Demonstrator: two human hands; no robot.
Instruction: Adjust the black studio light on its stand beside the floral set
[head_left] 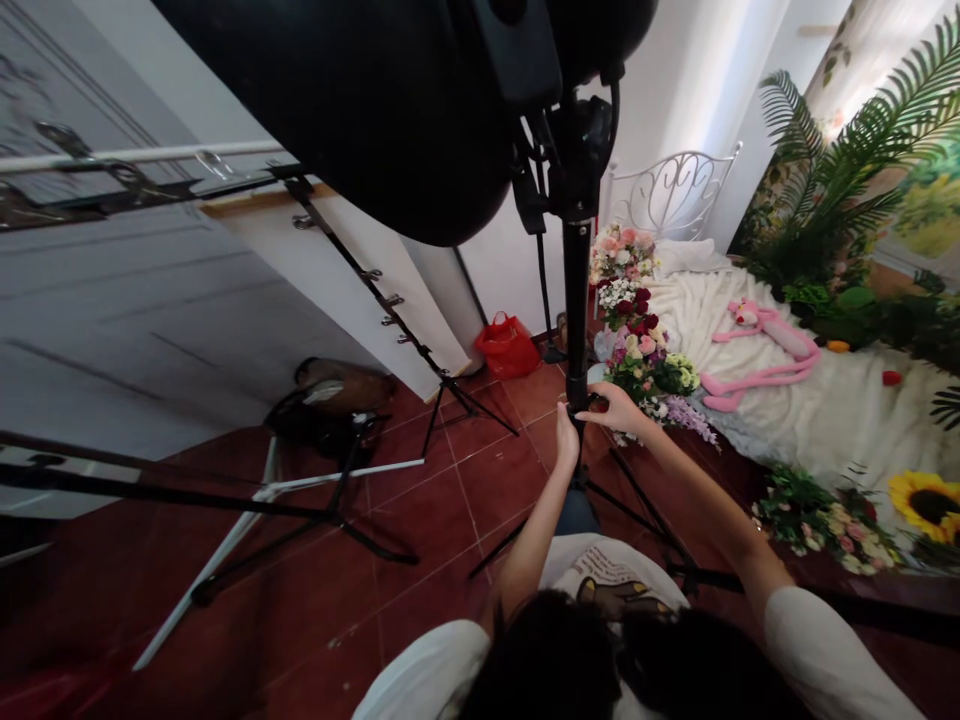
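A black light stand (pixel 576 300) rises upright in front of me, with a large black lamp head (pixel 375 110) on top. My left hand (pixel 568 436) is wrapped against the pole at its lower joint. On the other side, my right hand (pixel 616 411) grips the same joint, thumb and fingers around a knob that is mostly hidden. A black cable (pixel 545 290) hangs beside the pole. The stand's legs spread on the red tiled floor below my hands.
Flower bunches (pixel 637 345) stand close on the right beside a bed with a cream blanket (pixel 690 310) and a pink plush toy (pixel 780 340). A red bag (pixel 508 345) lies ahead. More tripod legs (pixel 465 398) and a white-legged stand (pixel 202 570) occupy the left floor.
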